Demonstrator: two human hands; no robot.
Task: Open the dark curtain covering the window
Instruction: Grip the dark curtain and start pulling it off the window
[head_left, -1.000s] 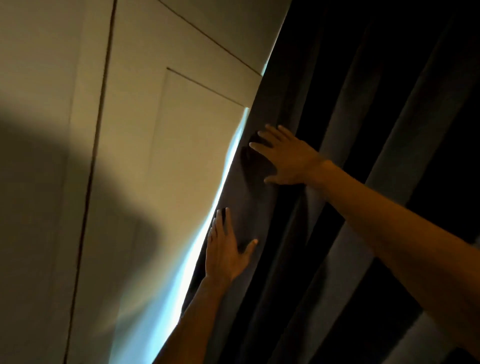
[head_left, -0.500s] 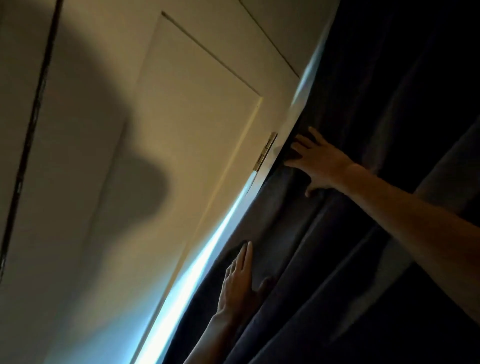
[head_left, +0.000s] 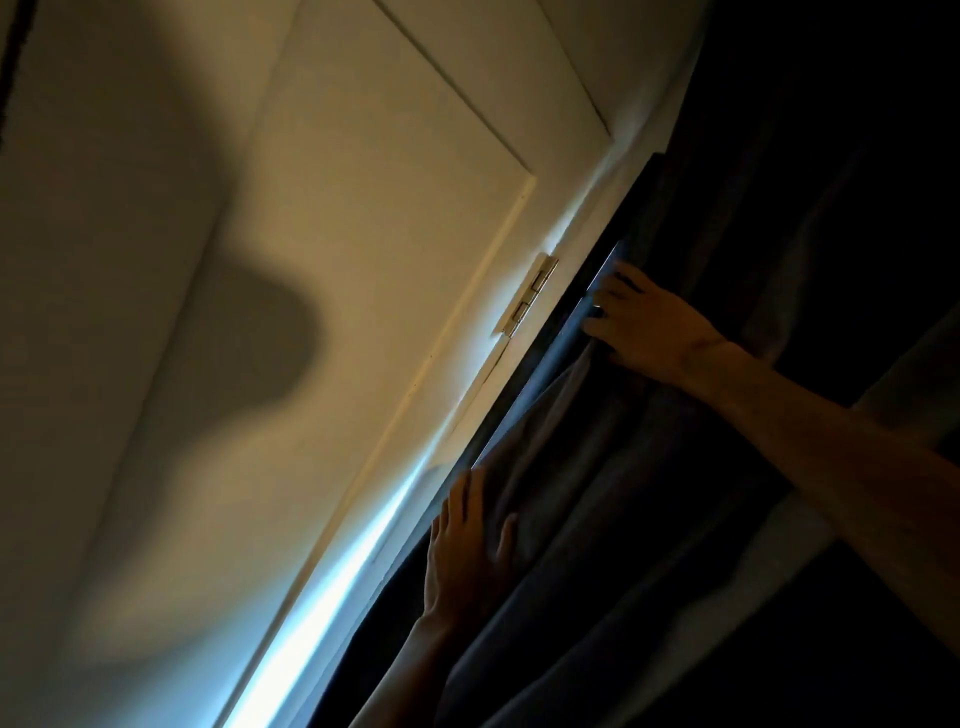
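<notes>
A pale panelled door fills the left side, and a dark shadow lies across it. A small metal hinge sits at its right edge. Below the hinge, a strip of bluish light runs along the door edge.

Room dim, view strongly tilted. Cold blue-white strip of daylight leaks at seven o'clock along the edge of the dark curtain. Warm yellowish light on the pale panel. Large soft-edged shadow at nine o'clock. Curtain folds sink to near black at two o'clock. Soft, slightly grainy detail throughout.
</notes>
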